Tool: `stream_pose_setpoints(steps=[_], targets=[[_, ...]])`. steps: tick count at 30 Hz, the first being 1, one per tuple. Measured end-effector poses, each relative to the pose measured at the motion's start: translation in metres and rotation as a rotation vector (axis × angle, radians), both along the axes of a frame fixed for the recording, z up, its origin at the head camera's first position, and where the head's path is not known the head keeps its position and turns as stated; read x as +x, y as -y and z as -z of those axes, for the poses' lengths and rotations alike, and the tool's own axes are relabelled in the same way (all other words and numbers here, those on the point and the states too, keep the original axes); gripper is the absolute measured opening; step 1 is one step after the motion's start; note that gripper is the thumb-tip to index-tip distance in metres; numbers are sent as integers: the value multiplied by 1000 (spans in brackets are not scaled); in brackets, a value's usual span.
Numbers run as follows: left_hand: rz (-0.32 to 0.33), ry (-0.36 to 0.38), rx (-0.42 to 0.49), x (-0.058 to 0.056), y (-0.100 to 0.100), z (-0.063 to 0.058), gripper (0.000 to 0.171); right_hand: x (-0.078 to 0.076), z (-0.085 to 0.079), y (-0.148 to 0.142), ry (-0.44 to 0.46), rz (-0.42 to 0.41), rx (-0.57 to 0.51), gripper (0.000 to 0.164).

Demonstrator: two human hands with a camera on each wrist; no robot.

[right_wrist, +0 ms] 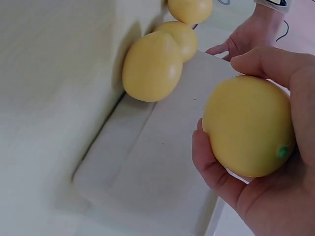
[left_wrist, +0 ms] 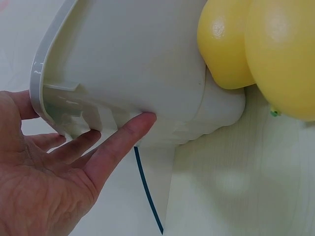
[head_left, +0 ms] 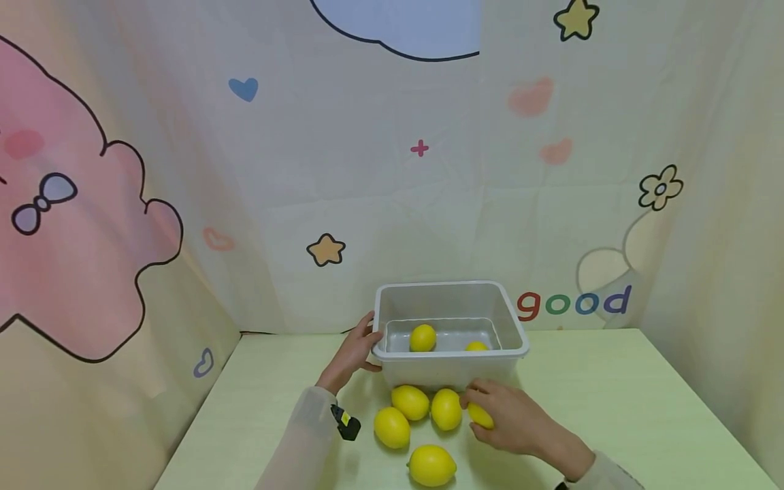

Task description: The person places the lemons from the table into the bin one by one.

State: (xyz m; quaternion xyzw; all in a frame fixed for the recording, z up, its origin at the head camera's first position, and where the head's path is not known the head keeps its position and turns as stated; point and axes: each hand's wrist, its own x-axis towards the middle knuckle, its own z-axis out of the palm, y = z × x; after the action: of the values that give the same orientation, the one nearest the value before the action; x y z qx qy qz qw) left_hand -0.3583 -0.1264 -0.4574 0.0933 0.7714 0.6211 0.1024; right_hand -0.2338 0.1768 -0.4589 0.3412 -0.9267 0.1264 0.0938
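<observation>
- While the left hand (head_left: 354,346) grips the left rim of the bin (head_left: 450,374), the right hand (head_left: 517,418), lower right of centre, grasps a lemon (head_left: 480,416) between thumb and fingers.
- Held lemon: below the bin's front wall in the frame; the bin's opening lies above and leftward. The right hand is the nearer.
- Long axis: partly covered; in the right wrist view, the green stem end faces lower right, toward the palm.
- Nearest loose lemon (head_left: 446,410): just left of the held one. Three more lemons (head_left: 392,427) lie farther left and below on the worktop (head_left: 594,381).
- Inside the bin: two lemons (head_left: 422,337), the right one partly hidden by the front rim.
</observation>
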Motion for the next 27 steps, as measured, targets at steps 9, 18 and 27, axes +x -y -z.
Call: stream_pose_setpoints(steps=[9, 18, 27], targets=[[-2, 6, 2, 3, 1, 8, 62, 0, -6, 3, -85, -21, -32, 25], [8, -9, -4, 0, 2, 5, 62, -6, -27, 3, -153, -24, -62, 25], [3, -6, 0, -2, 0, 3, 62, -16, -56, 2, -208, -6, -26, 25]])
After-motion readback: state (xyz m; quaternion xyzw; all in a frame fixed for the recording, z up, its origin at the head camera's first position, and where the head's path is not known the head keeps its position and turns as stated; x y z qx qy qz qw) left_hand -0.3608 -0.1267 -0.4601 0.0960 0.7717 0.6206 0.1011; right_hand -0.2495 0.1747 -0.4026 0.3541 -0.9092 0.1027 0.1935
